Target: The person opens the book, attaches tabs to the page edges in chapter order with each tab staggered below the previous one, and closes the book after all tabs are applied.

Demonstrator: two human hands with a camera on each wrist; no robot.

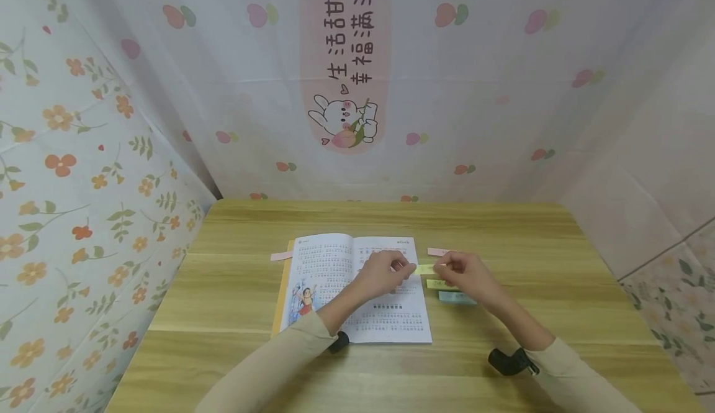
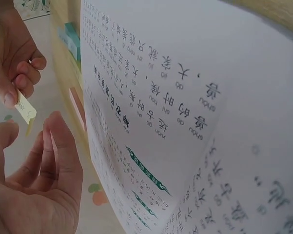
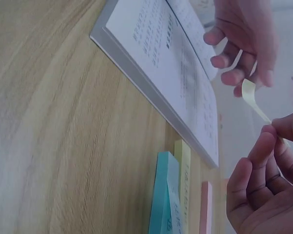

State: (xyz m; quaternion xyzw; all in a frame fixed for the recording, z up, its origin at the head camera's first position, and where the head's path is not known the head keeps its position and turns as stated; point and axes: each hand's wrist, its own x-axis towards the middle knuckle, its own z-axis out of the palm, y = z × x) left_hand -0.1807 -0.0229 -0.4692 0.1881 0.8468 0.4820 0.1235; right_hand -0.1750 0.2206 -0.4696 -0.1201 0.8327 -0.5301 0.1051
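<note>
My right hand [image 1: 472,279] pinches one end of a pale yellow sticky note strip [image 3: 253,103] between thumb and forefinger, above the table's right part. The strip's free end curls toward my left hand [image 1: 382,273], which is over the right page of an open book [image 1: 391,329]. In the left wrist view, the left thumb and fingers [image 2: 63,151] are spread apart around the strip's free end, with a gap showing on either side. Printed text and a coloured picture fill the book's pages.
Right of the book lie a pink sticky note pad [image 1: 437,252], a yellow-green pad [image 1: 440,285] and a blue pad [image 1: 458,298]. A pink tab [image 1: 281,256] sticks out from the book's left edge. Patterned curtains [image 1: 234,90] surround the wooden table [image 1: 223,313].
</note>
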